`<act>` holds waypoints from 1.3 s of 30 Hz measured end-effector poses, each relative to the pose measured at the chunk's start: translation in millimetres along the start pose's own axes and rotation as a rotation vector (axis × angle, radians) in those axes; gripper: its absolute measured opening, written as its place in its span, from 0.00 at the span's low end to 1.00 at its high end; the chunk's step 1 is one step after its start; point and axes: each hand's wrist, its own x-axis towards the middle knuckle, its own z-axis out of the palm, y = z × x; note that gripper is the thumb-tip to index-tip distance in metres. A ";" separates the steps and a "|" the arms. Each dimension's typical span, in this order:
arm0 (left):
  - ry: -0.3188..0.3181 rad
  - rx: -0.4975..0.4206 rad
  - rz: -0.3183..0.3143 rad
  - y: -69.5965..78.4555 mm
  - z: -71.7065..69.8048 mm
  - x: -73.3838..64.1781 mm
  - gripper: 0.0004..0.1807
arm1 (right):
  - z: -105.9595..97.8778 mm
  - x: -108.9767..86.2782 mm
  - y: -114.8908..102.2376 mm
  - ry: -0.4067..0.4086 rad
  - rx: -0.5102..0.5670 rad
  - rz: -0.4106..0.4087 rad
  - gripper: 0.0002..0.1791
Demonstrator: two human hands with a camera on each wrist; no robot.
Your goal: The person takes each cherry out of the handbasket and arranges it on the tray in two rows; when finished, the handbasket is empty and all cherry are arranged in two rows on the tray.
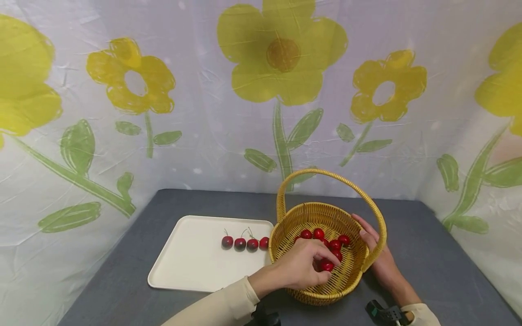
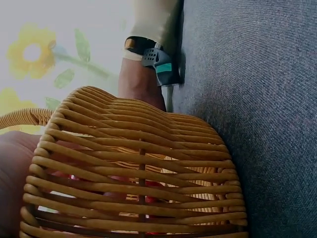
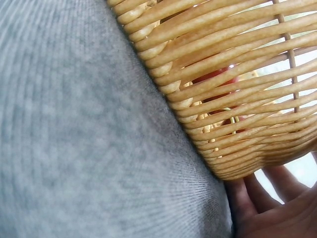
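White cloth (image 1: 204, 136) printed with yellow flowers, behind a dark grey fabric-covered bench (image 1: 424, 253).
An off-white rectangular tray (image 1: 187, 258) with rounded corners lies left of both hands; a round golden-brown woven basket (image 1: 322, 213), tall handle (image 1: 342, 179) arching over it, stands beneath the left hand (image 1: 299, 266). The right hand (image 1: 381, 262) rests against the basket's outer right side, fingers fairly straight and spread. The left hand's thumb and fingers curve part-open about a glossy red round cherry (image 1: 326, 266); whether they grip it I cannot tell. More bright red cherries (image 1: 318, 233) lie in the basket beyond those fingers, while four dark red stemmed cherries (image 1: 239, 244) line the tray left of that hand.
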 end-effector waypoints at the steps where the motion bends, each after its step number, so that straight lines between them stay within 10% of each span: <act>1: 0.006 0.004 0.010 0.1 -0.1 -0.3 0.16 | 0.0 -0.2 0.3 0.002 -0.005 0.001 0.31; 11: 0.019 -0.079 -0.062 3.4 -1.5 -3.1 0.19 | 0.2 -1.9 2.0 -0.005 0.006 -0.014 0.30; 24: 0.146 -0.199 0.037 5.2 0.9 -6.3 0.14 | -1.4 -1.8 3.3 -0.010 0.018 -0.029 0.29; 39: 0.180 -0.115 0.020 5.1 0.5 -7.9 0.15 | -0.3 -0.3 1.3 0.003 -0.016 -0.002 0.30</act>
